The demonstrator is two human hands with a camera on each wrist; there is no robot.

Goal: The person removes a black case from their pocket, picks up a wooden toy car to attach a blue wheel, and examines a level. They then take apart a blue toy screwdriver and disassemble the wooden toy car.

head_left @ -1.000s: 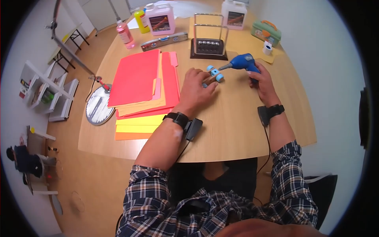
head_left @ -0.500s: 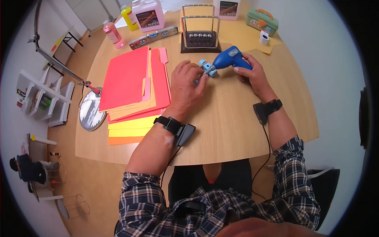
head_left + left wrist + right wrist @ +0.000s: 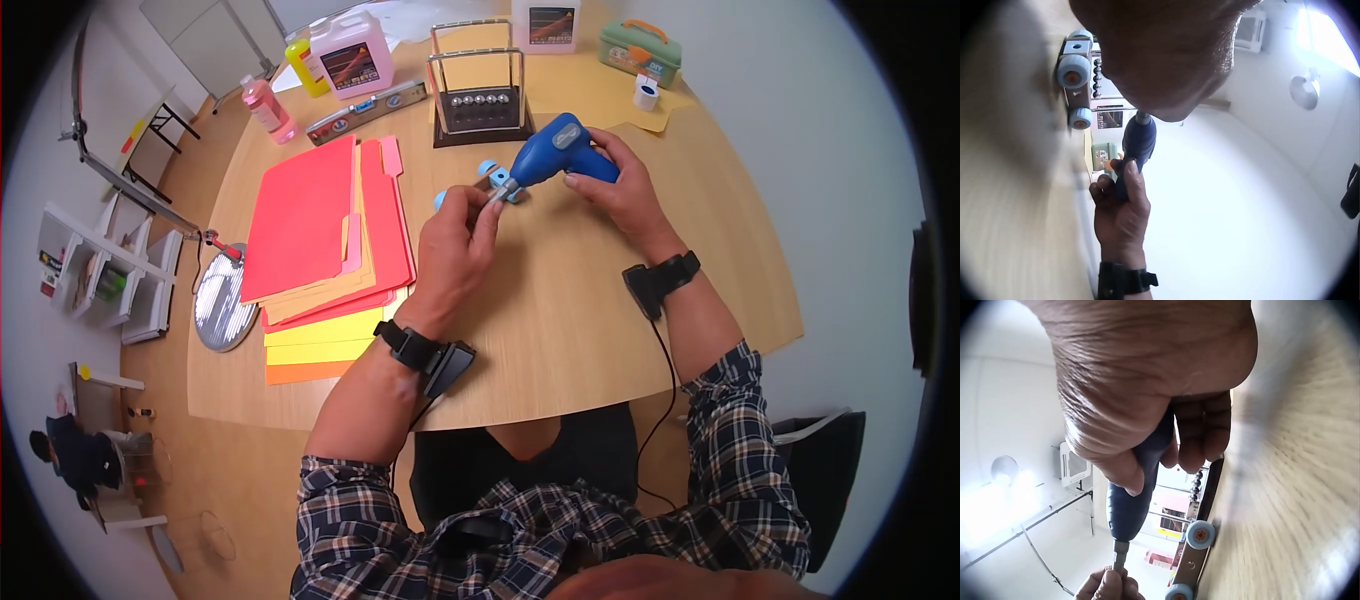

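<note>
My right hand (image 3: pixel 632 195) grips the handle of a blue toy drill (image 3: pixel 550 150) held over the table, its nose pointing toward my left hand (image 3: pixel 455 255). Thumb and forefinger of the left hand pinch the drill's grey tip (image 3: pixel 1120 553), which shows between them in the right wrist view. Just behind the fingertips, a toy car (image 3: pixel 1077 87) with light-blue wheels and a brown body stands on the table; the left hand partly covers it in the head view.
Newton's cradle (image 3: pixel 480 115) stands behind the car. Left of my left hand lies a stack of red and yellow folders (image 3: pixel 310 215). Farther back are a spirit level (image 3: pixel 365 112), pink jugs (image 3: pixel 352 55), a green toolbox (image 3: pixel 640 52) and a white roll (image 3: pixel 646 95).
The left hand has left the toy car, which stays on the table, and now pinches the drill's tip. The right hand has brought the drill left, toward the left hand.
</note>
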